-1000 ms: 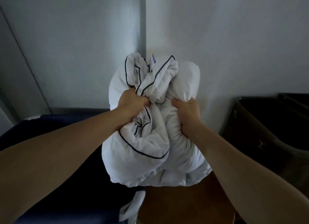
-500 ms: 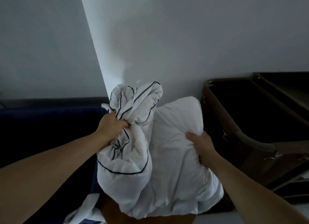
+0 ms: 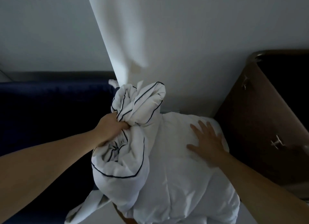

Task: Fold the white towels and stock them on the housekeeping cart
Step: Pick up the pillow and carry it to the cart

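Left hand [image 3: 109, 129] fingers buried in bundle [image 3: 175, 173]

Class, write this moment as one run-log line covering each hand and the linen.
left hand: grips white linen bundle at piped bunch | right hand: open, flat on bundle | linen: crumpled, unfolded

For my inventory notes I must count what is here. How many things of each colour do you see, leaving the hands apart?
White: 2, the piped bundle that the left hand grips, and the plain bundle under the flat right hand.
Dark blue: 1, the upholstered piece.
Brown: 1, the bin.
Total: 4.
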The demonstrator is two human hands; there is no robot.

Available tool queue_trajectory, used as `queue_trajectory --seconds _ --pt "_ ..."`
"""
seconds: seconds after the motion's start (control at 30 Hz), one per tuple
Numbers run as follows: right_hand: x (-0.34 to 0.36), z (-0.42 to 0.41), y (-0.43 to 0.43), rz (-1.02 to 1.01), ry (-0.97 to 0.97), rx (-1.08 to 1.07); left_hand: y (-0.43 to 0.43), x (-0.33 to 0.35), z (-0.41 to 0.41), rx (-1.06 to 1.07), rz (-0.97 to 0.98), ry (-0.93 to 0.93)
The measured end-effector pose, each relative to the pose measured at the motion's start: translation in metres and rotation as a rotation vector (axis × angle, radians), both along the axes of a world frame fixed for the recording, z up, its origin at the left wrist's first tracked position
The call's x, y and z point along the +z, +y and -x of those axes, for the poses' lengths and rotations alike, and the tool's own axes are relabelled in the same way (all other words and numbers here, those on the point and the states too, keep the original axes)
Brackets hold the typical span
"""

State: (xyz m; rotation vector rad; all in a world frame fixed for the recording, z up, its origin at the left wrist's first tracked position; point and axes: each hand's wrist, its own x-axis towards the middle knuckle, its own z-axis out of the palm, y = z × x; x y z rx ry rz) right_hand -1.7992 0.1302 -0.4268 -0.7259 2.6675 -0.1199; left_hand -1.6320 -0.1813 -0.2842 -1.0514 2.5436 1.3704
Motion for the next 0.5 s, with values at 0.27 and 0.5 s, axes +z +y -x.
queue_trajectory --seconds 0.27,0.5 --pt "-0.038 0.04 -0.114 -0.038 0.001 0.615 0.003 -0.005 -0.002 0.154 0.064 -0.006" --pt "-0.088 0.021 -0.146 -0.133 0.063 0.364 0.024 -0.004 -0.012 0.254 0.087 -0.049"
